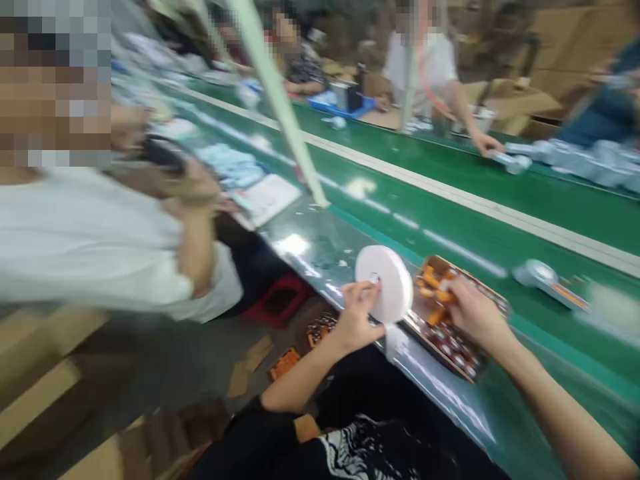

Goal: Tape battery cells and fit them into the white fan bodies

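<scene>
My left hand (357,313) grips a wide white roll (387,287), perhaps tape, with fingers at its centre hole and the thumb below. A loose white strip (396,343) hangs under the roll. To the right, my right hand (473,310) reaches into a shallow cardboard box (495,297), its fingers closed on a small orange part (443,291). More orange pieces lie at the box's left end, and dark red and silver pieces (455,350) fill its near side. Motion blur hides the finer shape of these parts.
A green conveyor belt (435,220) runs beyond the worktop, carrying a white device (545,280). A pale post (285,113) rises from the table edge. One person sits close on my left; others work across the belt. Cartons (40,387) stand on the floor.
</scene>
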`<state>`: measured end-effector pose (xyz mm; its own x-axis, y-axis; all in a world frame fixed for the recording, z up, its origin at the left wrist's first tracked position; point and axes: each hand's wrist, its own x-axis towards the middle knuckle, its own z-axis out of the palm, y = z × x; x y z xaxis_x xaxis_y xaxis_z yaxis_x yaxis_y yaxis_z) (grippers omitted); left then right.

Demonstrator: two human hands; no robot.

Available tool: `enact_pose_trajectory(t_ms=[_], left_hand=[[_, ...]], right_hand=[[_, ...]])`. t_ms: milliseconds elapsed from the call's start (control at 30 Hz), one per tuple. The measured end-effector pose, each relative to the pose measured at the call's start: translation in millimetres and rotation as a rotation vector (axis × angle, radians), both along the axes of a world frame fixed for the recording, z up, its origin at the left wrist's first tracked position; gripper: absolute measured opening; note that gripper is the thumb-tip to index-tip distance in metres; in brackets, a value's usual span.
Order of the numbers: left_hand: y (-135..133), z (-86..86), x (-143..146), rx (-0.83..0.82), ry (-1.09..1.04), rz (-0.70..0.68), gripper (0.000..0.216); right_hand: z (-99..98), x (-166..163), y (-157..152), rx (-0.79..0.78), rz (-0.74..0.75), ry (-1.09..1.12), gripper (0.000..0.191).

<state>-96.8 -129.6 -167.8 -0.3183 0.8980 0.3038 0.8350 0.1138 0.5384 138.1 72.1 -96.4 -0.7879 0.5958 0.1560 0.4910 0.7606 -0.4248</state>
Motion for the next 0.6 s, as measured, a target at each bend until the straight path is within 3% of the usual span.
enact_pose_trajectory(t_ms=[67, 167, 300, 367, 467, 600], left_hand=[[8.0, -4.9, -2.5, -0.012, -0.056, -0.022, 0.103], [13.9, -8.7, -11.0, 0.025, -0.063, -0.024, 0.109], [3.8, -2.8, -5.4, 0.012, -0.008, -0.008, 0.101], [-3.7, 1.1, -1.6, 0.011, 0.043, 0.004, 0.093], [-9.8, 3.5, -3.6, 0.064, 0.148, 0.026, 0.08], [-9.3, 5.1, -5.2, 0.16, 0.266, 0.039, 0.061]], right_hand=[[-19.4, 1.1, 19.9, 0.054, 0.028, 0.093, 0.021], [-33.1, -4.9, 47.6, -0.015, -0.03, 0.158, 0.018], [-6.7, -8.3, 38.0, -0.194, -0.254, 0.171, 0.045], [13.4, -10.7, 20.2, -0.323, -0.193, 0.231, 0.051], [33.7, -17.2, -2.2, -0.496, -0.033, 0.306, 0.044], [44.2, -16.9, -20.6, -0.509, -0.026, 0.377, 0.04]])
